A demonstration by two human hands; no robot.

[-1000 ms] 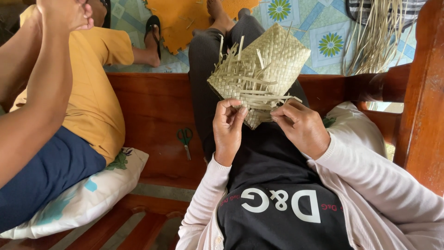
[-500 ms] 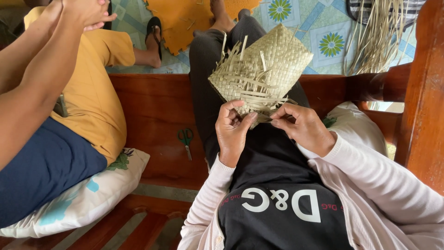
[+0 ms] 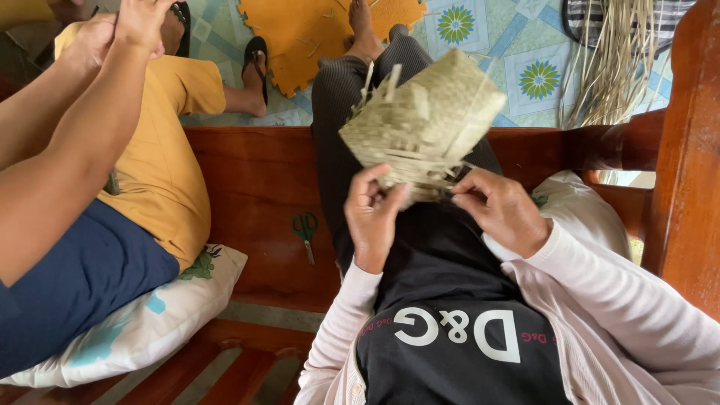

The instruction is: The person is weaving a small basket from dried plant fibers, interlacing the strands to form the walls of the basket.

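Note:
A pale woven palm-leaf pouch (image 3: 424, 120) with loose strip ends sticking up is held above my lap. My left hand (image 3: 371, 217) pinches its lower left edge with the fingertips. My right hand (image 3: 501, 210) grips the lower right edge. Both hands sit over my black shirt and dark trousers. The pouch looks blurred with motion.
Green-handled scissors (image 3: 305, 231) lie on the wooden bench (image 3: 255, 187) left of my leg. Another person in a yellow shirt (image 3: 161, 142) sits at left on a pillow (image 3: 142, 326), arms raised. Dried leaf strips (image 3: 611, 60) hang at upper right. A wooden armrest (image 3: 686, 150) stands right.
The pouch has turned in my hands and tilted, showing a different side. My fingers have shifted along its lower edge. The other person's arms moved slightly to the right.

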